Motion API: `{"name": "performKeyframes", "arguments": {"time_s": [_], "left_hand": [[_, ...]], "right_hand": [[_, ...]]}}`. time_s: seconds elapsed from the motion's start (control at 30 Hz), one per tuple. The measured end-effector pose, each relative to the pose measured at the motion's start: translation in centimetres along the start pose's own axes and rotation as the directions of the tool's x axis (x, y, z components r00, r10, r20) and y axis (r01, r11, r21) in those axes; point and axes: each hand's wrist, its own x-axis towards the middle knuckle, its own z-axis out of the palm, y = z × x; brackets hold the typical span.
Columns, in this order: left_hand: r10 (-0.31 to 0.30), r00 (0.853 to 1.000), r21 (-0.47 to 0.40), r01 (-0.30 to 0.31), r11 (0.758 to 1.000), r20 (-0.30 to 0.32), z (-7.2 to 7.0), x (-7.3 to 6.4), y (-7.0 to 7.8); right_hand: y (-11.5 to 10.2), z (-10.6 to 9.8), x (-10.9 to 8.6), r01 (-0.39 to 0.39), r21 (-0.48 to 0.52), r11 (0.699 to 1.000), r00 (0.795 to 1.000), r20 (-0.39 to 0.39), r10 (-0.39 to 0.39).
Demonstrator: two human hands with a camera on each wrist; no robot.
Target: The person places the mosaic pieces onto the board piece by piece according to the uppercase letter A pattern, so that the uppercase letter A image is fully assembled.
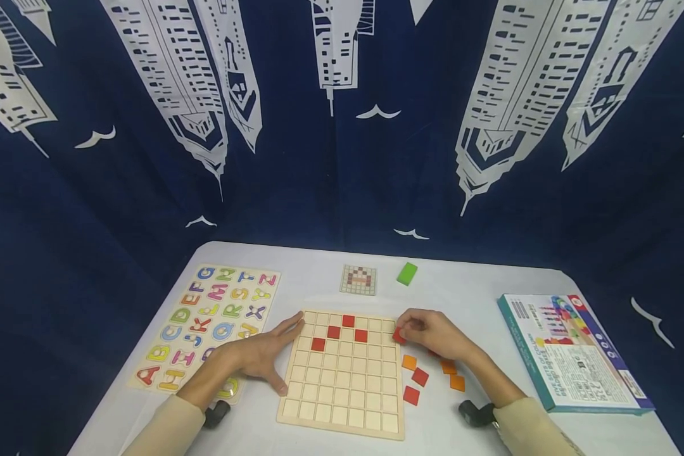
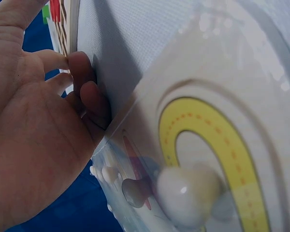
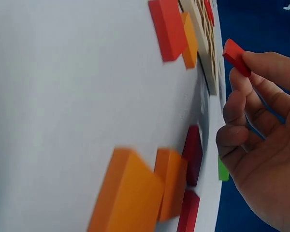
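Observation:
A red square tile (image 1: 399, 335) is pinched between the thumb and fingers of my right hand (image 1: 437, 334), at the upper right edge of a wooden grid board (image 1: 342, 399). The right wrist view shows the held tile (image 3: 237, 58) in the fingertips, raised off the table. Several red tiles (image 1: 334, 332) lie in the board's upper squares. My left hand (image 1: 256, 356) rests along the board's left edge, thumb and fingers spread apart; in the left wrist view its palm (image 2: 38, 125) shows beside the board. Loose red tiles (image 1: 411, 396) and orange tiles (image 1: 458, 383) lie right of the board.
An alphabet puzzle board (image 1: 173, 335) with knobbed letters lies at the left, partly under my left forearm. Behind the grid board are a small pattern card (image 1: 344, 289) and a green block (image 1: 407, 273). A printed box (image 1: 581, 361) lies at the right.

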Motion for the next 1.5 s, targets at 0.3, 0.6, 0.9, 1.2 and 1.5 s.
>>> {"name": "performKeyframes", "arguments": {"time_s": [0.3, 0.6, 0.9, 1.2, 1.5], "left_hand": [[-0.002, 1.000, -0.009, 0.002, 1.000, -0.001, -0.1, 0.1, 0.1], [0.009, 1.000, -0.008, -0.009, 1.000, 0.001, -0.2, 0.2, 0.0], [0.005, 1.000, 0.009, -0.005, 1.000, 0.003, -0.3, 0.3, 0.1], [0.006, 1.000, 0.004, -0.006, 1.000, 0.006, -0.2, 0.2, 0.1], [-0.002, 1.000, -0.007, 0.002, 1.000, 0.009, -0.2, 0.1, 0.1]], "right_hand": [[-1.9, 0.8, 0.6, 0.051, 0.041, 0.998, 0.999, 0.004, -0.052], [-3.6, 2.3, 1.5, 0.080, 0.054, 0.995, 0.996, 0.025, -0.081], [-5.2, 4.2, 2.6, 0.147, 0.072, 0.986, 0.987, 0.053, -0.151], [-6.7, 5.8, 3.2, 0.159, 0.100, 0.982, 0.982, 0.089, -0.168], [-7.7, 6.7, 3.8, 0.199, 0.109, 0.974, 0.972, 0.105, -0.210]]}}
